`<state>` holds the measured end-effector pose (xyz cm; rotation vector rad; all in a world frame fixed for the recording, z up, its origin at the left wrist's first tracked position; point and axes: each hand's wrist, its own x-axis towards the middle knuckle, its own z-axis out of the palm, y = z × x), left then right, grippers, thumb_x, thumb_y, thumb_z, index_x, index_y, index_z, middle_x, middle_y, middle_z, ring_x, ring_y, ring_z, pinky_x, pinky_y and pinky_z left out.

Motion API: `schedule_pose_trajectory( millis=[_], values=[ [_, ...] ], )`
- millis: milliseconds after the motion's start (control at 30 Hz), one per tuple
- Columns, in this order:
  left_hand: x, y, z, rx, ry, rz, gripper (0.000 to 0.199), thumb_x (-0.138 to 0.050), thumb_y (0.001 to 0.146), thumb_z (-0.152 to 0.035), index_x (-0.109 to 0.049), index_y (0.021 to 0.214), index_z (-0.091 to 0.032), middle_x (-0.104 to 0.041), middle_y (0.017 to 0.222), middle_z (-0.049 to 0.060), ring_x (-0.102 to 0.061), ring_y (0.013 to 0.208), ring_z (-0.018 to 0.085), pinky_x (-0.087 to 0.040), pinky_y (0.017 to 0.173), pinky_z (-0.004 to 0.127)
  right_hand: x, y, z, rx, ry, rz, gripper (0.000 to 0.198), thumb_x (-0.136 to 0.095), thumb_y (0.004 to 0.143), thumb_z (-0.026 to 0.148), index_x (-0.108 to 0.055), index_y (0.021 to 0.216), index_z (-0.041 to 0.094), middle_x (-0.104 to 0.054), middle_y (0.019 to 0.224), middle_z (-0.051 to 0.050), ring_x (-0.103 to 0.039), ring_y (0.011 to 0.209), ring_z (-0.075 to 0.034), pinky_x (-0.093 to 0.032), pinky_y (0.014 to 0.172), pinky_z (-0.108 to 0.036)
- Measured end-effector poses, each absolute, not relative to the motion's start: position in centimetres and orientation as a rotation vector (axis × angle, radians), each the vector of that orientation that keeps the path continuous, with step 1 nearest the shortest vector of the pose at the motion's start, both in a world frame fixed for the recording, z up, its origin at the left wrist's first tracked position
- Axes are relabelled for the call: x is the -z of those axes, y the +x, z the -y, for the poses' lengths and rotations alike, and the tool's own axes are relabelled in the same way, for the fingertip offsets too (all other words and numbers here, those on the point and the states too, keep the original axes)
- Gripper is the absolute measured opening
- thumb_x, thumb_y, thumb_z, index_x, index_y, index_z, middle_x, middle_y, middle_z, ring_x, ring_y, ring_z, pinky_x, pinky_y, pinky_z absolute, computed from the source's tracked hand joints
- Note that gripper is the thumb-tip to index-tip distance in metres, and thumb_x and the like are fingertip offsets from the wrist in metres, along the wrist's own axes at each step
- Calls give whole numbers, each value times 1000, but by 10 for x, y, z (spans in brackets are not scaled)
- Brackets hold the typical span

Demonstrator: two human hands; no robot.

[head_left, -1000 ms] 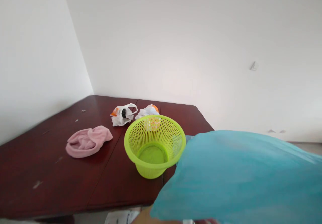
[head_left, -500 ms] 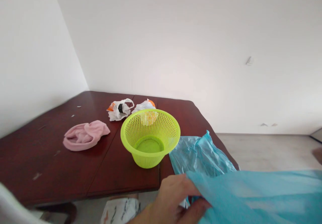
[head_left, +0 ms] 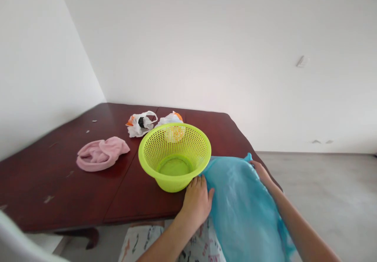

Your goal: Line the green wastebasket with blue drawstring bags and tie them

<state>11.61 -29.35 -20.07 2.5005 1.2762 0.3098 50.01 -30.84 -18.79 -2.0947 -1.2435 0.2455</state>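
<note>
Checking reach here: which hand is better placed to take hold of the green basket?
Left. The left hand lies flat right beside the green basket, nearly touching its base; the right hand is on the blue bag's far edge.

The blue plastic bag (head_left: 241, 203) that was filling the view a second ago is now lying spread on the table (head_left: 59, 191) edge, and both hands are pressing it flat: left hand (head_left: 196, 202) by the green basket (head_left: 174, 156), right hand (head_left: 260, 171) at the far corner.
</note>
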Motion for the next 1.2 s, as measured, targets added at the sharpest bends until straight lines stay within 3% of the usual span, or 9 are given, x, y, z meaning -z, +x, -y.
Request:
schedule_pose_trajectory(
  millis=[167,300,367,467,567,700,767,900,1200],
  values=[
    [222,129,307,-469,2549,-1266,77,-57,122,-41,-45,183,4,-48,184,39,-51,173,54,-50,139,70,219,521,273,-238,-2233,1241,34,-61,104,47,-81,91,22,-86,92,-12,-81,90,-32,-54,80,-35],
    [232,140,333,-663,2596,-980,92,-59,122,-52,-22,196,-13,-8,200,29,-21,186,53,-43,142,75,219,529,231,-165,-2307,1203,33,-56,110,41,-80,102,20,-87,105,-16,-81,99,-31,-56,85,-35],
    [233,143,336,-648,2596,-899,92,-57,123,-56,-19,197,-17,2,201,24,-12,188,51,-37,146,75,208,532,213,-135,-2321,1199,34,-53,112,38,-80,109,18,-87,109,-17,-81,103,-31,-58,89,-36],
    [238,146,321,-493,2574,-846,83,-51,124,-61,-38,192,-15,-14,201,23,-20,187,48,-34,149,73,183,531,200,-42,-2322,1197,45,-46,114,38,-77,134,12,-85,124,-24,-80,119,-35,-62,101,-43],
    [246,147,298,-417,2539,-906,79,-53,123,-59,-47,188,-13,-28,198,22,-30,185,45,-33,150,71,166,509,217,93,-2278,1256,63,-43,117,47,-62,164,8,-70,159,-33,-70,147,-43,-55,124,-57],
    [252,144,275,-469,2521,-954,74,-56,122,-48,-47,188,-16,-29,200,17,-33,185,41,-36,150,65,197,440,271,112,-2169,1659,72,-43,120,64,-54,180,25,-50,188,-19,-46,176,-42,-35,145,-66],
    [252,142,269,-482,2505,-968,73,-55,122,-46,-47,188,-17,-30,200,17,-36,184,41,-38,149,63,229,405,294,53,-2320,1677,82,-41,119,71,-42,190,31,-29,201,-16,-29,185,-48,-27,144,-80],
    [253,135,267,-481,2511,-907,75,-54,122,-40,-36,193,-24,-30,200,15,-38,183,41,-40,148,64,271,372,297,-46,-2532,1667,87,-35,120,70,-27,196,30,-13,205,-16,-17,189,-47,-20,145,-83],
    [270,131,280,-613,2525,-961,101,-62,120,-61,-6,199,-32,-19,203,13,-34,184,45,-39,146,67,253,394,183,-136,-2406,1682,90,-38,117,71,-32,195,26,-19,203,-19,-16,189,-49,-11,143,-90]
  ],
)
